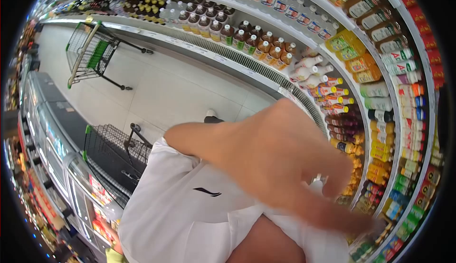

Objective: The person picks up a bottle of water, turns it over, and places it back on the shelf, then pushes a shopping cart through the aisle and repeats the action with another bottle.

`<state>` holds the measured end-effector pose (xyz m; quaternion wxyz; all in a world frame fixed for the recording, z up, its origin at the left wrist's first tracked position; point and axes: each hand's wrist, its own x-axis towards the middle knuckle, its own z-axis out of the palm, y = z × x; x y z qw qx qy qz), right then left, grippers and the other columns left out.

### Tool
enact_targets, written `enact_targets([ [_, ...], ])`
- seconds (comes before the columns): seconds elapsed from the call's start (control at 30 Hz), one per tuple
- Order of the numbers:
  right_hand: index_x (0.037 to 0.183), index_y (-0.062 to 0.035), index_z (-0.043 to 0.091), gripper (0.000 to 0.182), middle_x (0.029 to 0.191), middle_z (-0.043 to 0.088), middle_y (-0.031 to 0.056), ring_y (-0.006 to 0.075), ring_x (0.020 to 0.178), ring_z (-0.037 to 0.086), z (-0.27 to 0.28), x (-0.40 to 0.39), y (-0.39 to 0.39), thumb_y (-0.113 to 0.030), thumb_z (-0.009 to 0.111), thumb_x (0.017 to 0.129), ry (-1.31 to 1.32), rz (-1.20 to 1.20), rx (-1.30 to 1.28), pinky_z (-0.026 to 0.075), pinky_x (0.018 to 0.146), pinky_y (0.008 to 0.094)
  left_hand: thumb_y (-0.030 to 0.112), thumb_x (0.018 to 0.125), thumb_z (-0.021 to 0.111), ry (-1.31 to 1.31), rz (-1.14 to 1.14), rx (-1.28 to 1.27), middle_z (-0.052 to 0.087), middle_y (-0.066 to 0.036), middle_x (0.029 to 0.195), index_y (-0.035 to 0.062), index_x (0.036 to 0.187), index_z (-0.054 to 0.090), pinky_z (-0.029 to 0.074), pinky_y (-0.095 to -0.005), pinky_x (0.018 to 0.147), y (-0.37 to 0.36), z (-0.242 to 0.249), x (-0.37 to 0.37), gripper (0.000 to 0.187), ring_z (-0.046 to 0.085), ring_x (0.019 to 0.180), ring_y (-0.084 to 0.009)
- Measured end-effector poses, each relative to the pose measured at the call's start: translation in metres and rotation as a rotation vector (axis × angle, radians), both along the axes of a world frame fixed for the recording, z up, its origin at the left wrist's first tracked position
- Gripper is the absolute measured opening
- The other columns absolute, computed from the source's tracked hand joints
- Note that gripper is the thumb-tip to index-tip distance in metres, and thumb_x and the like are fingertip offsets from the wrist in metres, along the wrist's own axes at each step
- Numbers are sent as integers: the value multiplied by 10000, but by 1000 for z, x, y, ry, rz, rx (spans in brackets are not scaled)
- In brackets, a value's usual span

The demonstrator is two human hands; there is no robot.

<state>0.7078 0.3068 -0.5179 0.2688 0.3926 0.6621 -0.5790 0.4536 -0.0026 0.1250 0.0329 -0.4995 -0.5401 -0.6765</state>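
Over pale tiles [171, 82] by drink shelves [209, 55], one hand [280, 158] hovers.

A blurred left hand [289, 168] reaches across the near middle, its arm coming out of a white shirt [166, 210]. Bottles [204, 25] fill the shelves [237, 67] at the far side and right. One cart [98, 54] stands far left on the tiled floor [166, 85]; another cart [111, 137] stands nearer, beside a glass-topped case [54, 137].

the left hand [282, 161] is blurred (its grip is unclear).
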Motion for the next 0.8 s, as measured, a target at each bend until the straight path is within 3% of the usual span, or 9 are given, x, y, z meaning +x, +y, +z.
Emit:
enact_targets([
  [0.07,798,25,683,179,674,669,107,178,545,615,57,-13,22,-146,699,846,25,-9,18,493,493,302,147,745,789,-55,21,7,617,21,649,125,748,662,400,-277,428,40,-38,-5,128,574,501,-146],
  [0.13,790,23,668,195,655,648,92,157,518,595,98,-29,32,-157,708,856,53,-77,58,473,465,280,180,795,751,47,134,-251,632,25,696,128,839,657,442,-294,472,63,-85,-13,116,599,536,-173],
  [0.2,786,22,661,205,645,638,84,147,504,586,112,-51,42,-162,712,861,74,-73,53,463,451,270,179,801,734,160,360,-517,633,7,685,119,804,633,470,-314,510,80,-138,-17,117,618,568,-189],
  [0.37,829,-5,645,230,621,597,42,124,521,574,127,-120,47,-203,618,944,135,120,-7,470,497,247,196,841,669,47,432,-1095,674,-47,733,100,826,648,509,-408,647,75,-209,-17,99,657,674,-267],
  [0.43,879,-4,637,210,670,612,43,123,569,591,165,-167,30,-192,587,960,228,144,-133,476,540,235,201,848,659,25,482,-1123,687,-58,754,96,851,656,511,-413,666,69,-241,-18,105,663,700,-279],
  [0.5,930,-3,629,198,718,627,43,122,616,608,202,-220,-6,-181,555,976,330,185,-275,482,583,223,206,855,650,9,557,-1156,699,-69,775,92,876,665,514,-418,685,60,-246,-25,117,670,725,-292],
  [0.6,1051,21,616,246,917,676,138,168,811,662,291,-274,-59,-180,479,1008,526,132,-537,532,618,260,242,840,678,-93,450,-1216,713,-71,799,85,842,680,524,-400,708,59,-241,-29,157,673,729,-296],
  [0.67,1090,29,607,311,1088,657,198,207,984,647,379,-295,-90,-226,443,1021,509,88,-969,550,780,304,319,732,742,-212,281,-940,680,-103,687,52,736,671,517,-411,637,63,-239,-35,277,663,690,-314],
  [0.8,1135,46,583,411,1181,620,222,261,1073,616,409,-324,-119,-313,422,1020,587,354,-1080,477,964,369,411,639,823,-260,353,-905,662,-106,666,6,660,663,490,-373,648,61,-203,-58,436,634,688,-268],
])
